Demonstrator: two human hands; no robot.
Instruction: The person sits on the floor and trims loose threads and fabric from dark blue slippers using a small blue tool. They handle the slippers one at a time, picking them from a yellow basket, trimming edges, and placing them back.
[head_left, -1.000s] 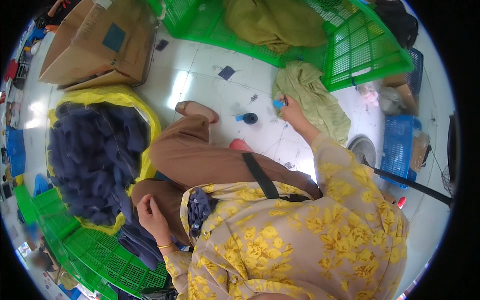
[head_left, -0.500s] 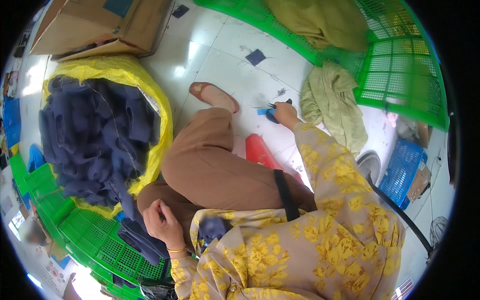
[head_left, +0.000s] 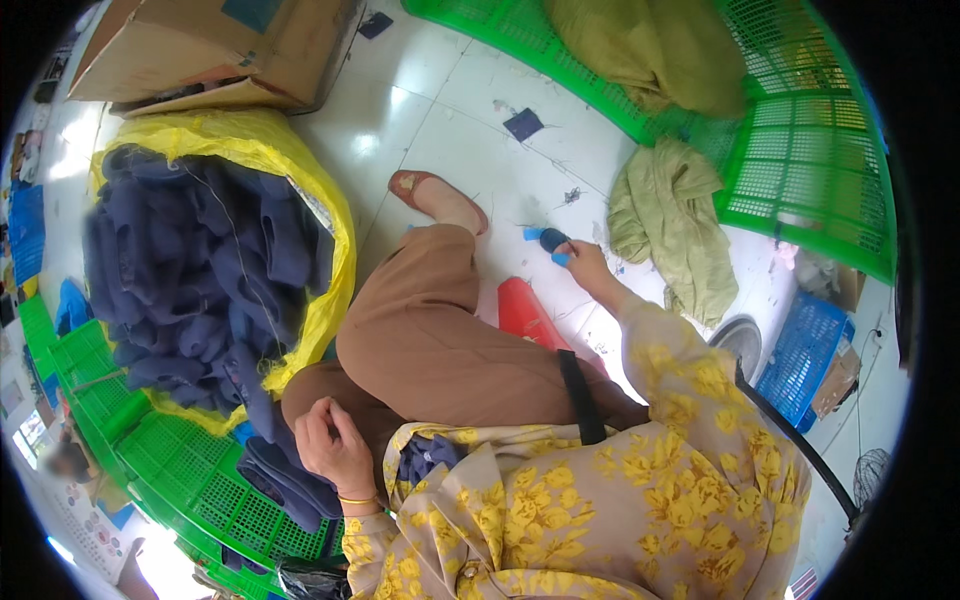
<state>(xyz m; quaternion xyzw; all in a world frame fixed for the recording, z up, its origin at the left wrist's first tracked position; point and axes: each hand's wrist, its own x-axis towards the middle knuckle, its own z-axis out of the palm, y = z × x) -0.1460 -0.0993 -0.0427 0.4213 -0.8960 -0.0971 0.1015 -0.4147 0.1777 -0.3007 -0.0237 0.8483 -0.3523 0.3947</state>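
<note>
My right hand (head_left: 589,268) is stretched out low over the floor, its fingers closed on a small dark, rounded item with bright blue parts (head_left: 551,239). Its exact kind is too small to tell. My left hand (head_left: 328,438) rests by my left thigh with fingers curled in, and I see nothing in it. Close to that hand is a large yellow woven sack (head_left: 342,235) filled with navy fabric pieces (head_left: 190,260). Folded navy pieces (head_left: 285,485) lie just beside my left wrist, and a bunched navy cloth (head_left: 428,458) sits in my lap.
A red plastic object (head_left: 525,312) stands below my right hand. Olive cloth (head_left: 672,215) spills from a green basket (head_left: 800,190) at the far right. A blue basket (head_left: 803,360) lies on the right, a cardboard box (head_left: 200,60) far left, and green crates (head_left: 190,470) near left.
My right hand has shifted slightly right and down and turned, so the dark item shows more fully and points up-left. The left hand stays curled in place. The whole view has shifted slightly.
</note>
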